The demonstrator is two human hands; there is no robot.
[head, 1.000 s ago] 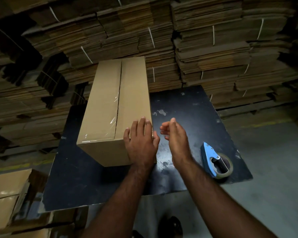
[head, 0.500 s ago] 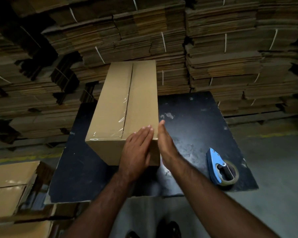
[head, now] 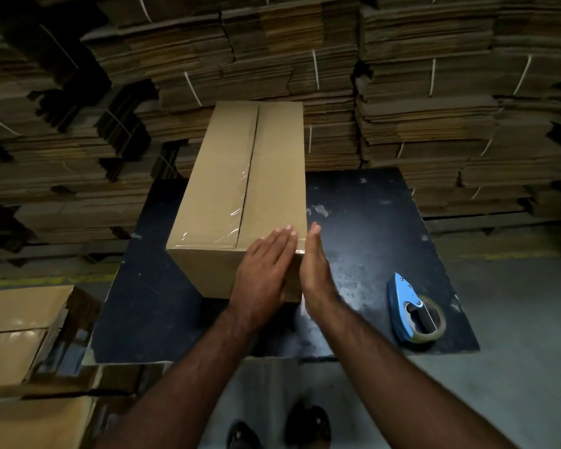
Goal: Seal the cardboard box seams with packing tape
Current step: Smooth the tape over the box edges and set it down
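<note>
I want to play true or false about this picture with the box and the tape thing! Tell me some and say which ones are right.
1. The blue tape dispenser is in a hand. False: it lies on the black table, held by nobody.
2. The left hand lies flat on the cardboard box. True.
3. The box's top is wide open. False: the flaps are closed, with shiny clear tape along the seam.
4. The right hand is at the box's near right corner, fingers straight. True.
5. Bundles of flat cardboard are stacked behind the table. True.
</note>
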